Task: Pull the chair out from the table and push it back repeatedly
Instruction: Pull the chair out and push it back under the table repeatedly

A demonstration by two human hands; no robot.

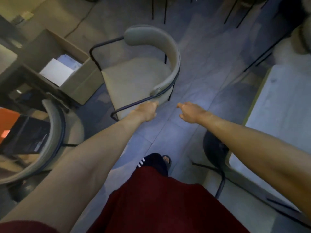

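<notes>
A grey upholstered chair (134, 76) with a curved backrest and a dark metal frame stands on the tiled floor ahead of me, its seat facing the dark table (21, 78) at the left. My left hand (146, 111) is closed around the near end of the chair's metal arm rail, below the backrest tip. My right hand (188, 111) hovers to the right of the chair, fingers loosely apart, touching nothing.
An open cardboard box (70, 69) with white paper sits left of the chair. A second grey chair (50, 143) stands at my near left. A pale table (277, 115) and dark chair legs (220, 179) are at the right. My sandalled foot (156, 163) is below.
</notes>
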